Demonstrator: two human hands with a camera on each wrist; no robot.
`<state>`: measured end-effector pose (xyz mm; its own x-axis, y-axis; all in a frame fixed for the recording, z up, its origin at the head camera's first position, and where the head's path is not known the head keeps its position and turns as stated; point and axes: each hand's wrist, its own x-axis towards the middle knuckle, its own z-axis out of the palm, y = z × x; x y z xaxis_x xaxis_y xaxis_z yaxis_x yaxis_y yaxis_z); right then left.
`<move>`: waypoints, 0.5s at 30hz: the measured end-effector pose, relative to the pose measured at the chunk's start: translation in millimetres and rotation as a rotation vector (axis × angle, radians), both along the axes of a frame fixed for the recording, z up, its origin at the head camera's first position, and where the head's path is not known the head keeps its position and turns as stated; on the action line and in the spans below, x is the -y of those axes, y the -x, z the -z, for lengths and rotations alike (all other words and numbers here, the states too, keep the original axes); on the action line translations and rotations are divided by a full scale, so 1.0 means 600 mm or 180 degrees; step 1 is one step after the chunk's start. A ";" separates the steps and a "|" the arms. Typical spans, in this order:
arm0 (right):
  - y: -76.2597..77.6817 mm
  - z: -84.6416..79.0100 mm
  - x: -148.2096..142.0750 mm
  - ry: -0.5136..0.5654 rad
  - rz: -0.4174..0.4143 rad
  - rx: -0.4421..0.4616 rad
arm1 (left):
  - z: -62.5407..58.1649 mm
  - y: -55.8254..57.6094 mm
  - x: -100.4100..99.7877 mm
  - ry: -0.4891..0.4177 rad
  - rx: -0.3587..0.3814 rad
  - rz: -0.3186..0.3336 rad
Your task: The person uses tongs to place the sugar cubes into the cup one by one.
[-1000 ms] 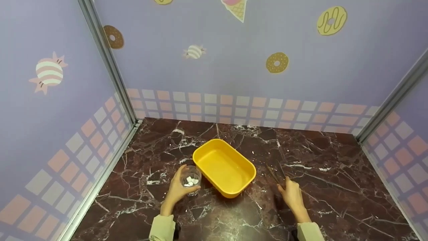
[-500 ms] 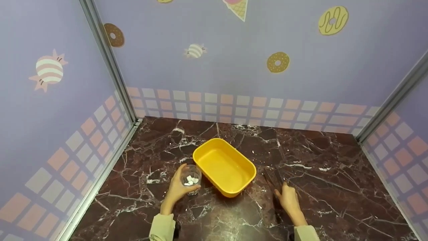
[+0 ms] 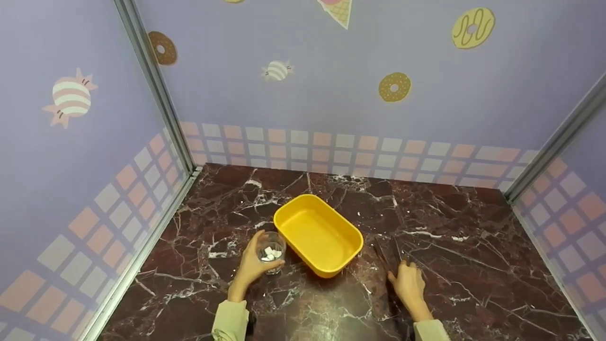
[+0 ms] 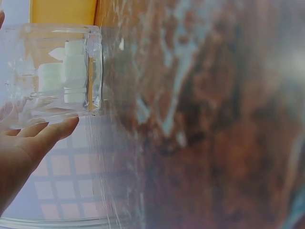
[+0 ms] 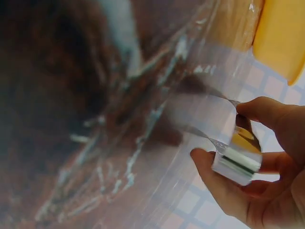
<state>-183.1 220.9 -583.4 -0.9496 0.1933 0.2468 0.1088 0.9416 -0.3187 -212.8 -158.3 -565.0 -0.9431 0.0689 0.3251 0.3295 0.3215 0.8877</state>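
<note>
My left hand (image 3: 253,260) holds a clear glass (image 3: 272,241) upright on the tabletop, thumb and fingers on its sides. Several small white cubes (image 4: 71,71) lie at the bottom of the glass, as the left wrist view shows through its wall. To the right, my right hand (image 3: 408,284) holds metal tongs (image 5: 238,164) by their bent end, thumb on one arm and a finger on the other. The two arms of the tongs spread apart and point away from me, low over the table, with nothing between them. Their tips are blurred in the right wrist view.
A yellow rectangular tub (image 3: 318,237) stands between my hands, its near-left side close to the glass. Its inside shows a bare floor. The dark red marbled tabletop (image 3: 473,284) ends at purple patterned walls (image 3: 331,94) at the back and both sides.
My right hand has drawn the tongs slightly back toward me and a little left. The left hand and the glass stay in place.
</note>
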 end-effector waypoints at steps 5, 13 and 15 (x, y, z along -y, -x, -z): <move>-0.001 0.001 0.000 -0.0018 0.0013 0.0054 | 0.026 0.016 0.005 0.0017 0.0049 -0.0024; -0.003 0.003 0.002 -0.0003 -0.0026 0.0020 | 0.028 0.016 0.006 0.0082 0.0018 -0.0069; -0.005 0.003 0.003 -0.0002 -0.0030 0.0043 | 0.031 0.015 0.006 0.0051 0.0043 -0.0045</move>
